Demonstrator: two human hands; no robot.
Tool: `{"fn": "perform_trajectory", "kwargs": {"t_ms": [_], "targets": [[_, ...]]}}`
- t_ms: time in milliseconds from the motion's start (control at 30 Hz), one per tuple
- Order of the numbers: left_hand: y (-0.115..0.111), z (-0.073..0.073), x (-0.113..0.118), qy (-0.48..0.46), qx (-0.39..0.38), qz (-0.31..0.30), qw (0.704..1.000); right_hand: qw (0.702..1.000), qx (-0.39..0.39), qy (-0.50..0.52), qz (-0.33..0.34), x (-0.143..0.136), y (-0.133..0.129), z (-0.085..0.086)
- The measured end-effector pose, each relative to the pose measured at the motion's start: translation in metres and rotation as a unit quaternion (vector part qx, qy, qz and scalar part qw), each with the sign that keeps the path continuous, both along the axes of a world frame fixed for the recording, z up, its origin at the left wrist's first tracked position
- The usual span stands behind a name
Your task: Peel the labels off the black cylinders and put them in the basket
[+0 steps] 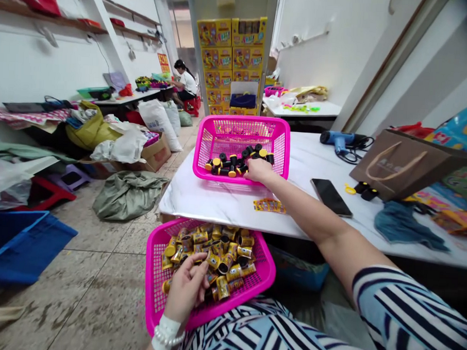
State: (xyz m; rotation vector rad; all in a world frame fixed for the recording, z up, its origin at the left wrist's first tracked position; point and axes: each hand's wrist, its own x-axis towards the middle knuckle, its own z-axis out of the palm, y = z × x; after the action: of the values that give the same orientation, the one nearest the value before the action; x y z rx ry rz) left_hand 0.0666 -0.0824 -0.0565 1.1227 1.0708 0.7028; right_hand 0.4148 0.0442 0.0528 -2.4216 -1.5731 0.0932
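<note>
A pink plastic basket [269, 259] full of small yellow-labelled tubes [226, 263] rests on my lap, against the table edge. My left hand [192, 284] is over its left side, fingers loosely bent and apart, with nothing visible held. On the table stands a second pink basket [243, 125], containing black cylinders [233, 162], several with yellow ends. Into this basket reaches my right hand [259, 169], its fingers curled down among the cylinders. The fingertips are hidden, so what they grip cannot be made out.
A strip of yellow labels [270, 206] lies on the white table [201, 202] near a phone [330, 197], a blue heat gun [341, 140], a paper bag [404, 164] and blue cloth [407, 224]. Yellow boxes [217, 58] are stacked behind. A person [186, 82] sits farther back.
</note>
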Motion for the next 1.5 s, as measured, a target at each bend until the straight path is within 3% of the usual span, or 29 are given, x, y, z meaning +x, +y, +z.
{"fn": "perform_trajectory", "kwargs": {"t_ms": [167,267,367,467,600,767,867,967,1067,1300,1500], "targets": [[-0.005,0.009,-0.011,-0.013,-0.016,0.04,0.999,0.993,0.061,0.067,0.078,-0.017,-0.038,0.0],[-0.008,0.01,-0.011,-0.028,-0.03,0.056,0.998,0.957,0.085,0.201,0.19,-0.046,-0.066,-0.021],[-0.009,0.009,-0.006,-0.03,-0.041,0.052,0.997,0.938,0.109,0.214,0.251,-0.07,-0.076,-0.045],[-0.011,0.008,-0.002,-0.035,-0.043,0.047,0.997,0.955,0.125,0.156,0.217,-0.073,-0.073,-0.057],[-0.013,0.004,-0.001,-0.034,-0.037,0.044,0.998,0.965,0.125,0.132,0.188,-0.062,-0.072,-0.053],[-0.017,-0.005,0.0,0.001,0.005,0.017,1.0,0.978,0.166,0.057,0.116,-0.045,-0.103,-0.048],[-0.017,-0.011,0.001,0.01,-0.019,-0.009,1.0,0.991,0.106,0.032,0.069,-0.032,-0.125,-0.054],[-0.016,-0.014,0.003,0.013,-0.03,-0.035,0.999,0.995,0.067,0.048,0.063,-0.023,-0.134,-0.064],[-0.012,-0.008,0.007,0.008,-0.011,-0.04,0.999,0.994,0.079,0.048,0.063,-0.024,-0.131,-0.068],[-0.005,0.023,0.02,-0.024,0.037,-0.075,0.996,0.989,0.122,0.036,0.075,-0.028,-0.123,-0.065],[-0.011,0.019,0.022,-0.052,0.016,-0.08,0.995,0.985,0.138,0.042,0.098,-0.021,-0.12,-0.07]]}}
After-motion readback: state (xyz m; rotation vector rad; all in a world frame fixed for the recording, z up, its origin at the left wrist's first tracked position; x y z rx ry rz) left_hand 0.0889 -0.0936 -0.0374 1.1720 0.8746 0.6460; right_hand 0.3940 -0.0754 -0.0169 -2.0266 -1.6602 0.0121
